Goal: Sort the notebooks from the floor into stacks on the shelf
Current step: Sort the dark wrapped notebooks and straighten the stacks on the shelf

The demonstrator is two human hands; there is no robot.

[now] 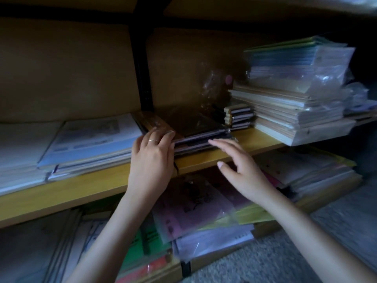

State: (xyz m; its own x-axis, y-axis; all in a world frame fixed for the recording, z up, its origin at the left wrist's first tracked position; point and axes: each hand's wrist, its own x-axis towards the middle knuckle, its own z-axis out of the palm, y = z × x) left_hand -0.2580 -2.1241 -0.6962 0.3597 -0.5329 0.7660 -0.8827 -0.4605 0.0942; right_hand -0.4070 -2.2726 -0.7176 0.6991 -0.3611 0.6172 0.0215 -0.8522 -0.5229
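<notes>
A low stack of dark, plastic-wrapped notebooks lies on the yellow wooden shelf, near its middle. My left hand, with a ring on one finger, rests against the stack's left front corner, fingertips on its top edge. My right hand hovers in front of the stack with fingers straight and spread, the fingertips close to the front edge. Neither hand holds anything.
A broad pile of white and blue booklets lies left of the stack. A small pile of tan-spined notebooks and a tall wrapped pile stand to the right. The lower shelf holds pink, green and yellow packs. Grey carpet shows below.
</notes>
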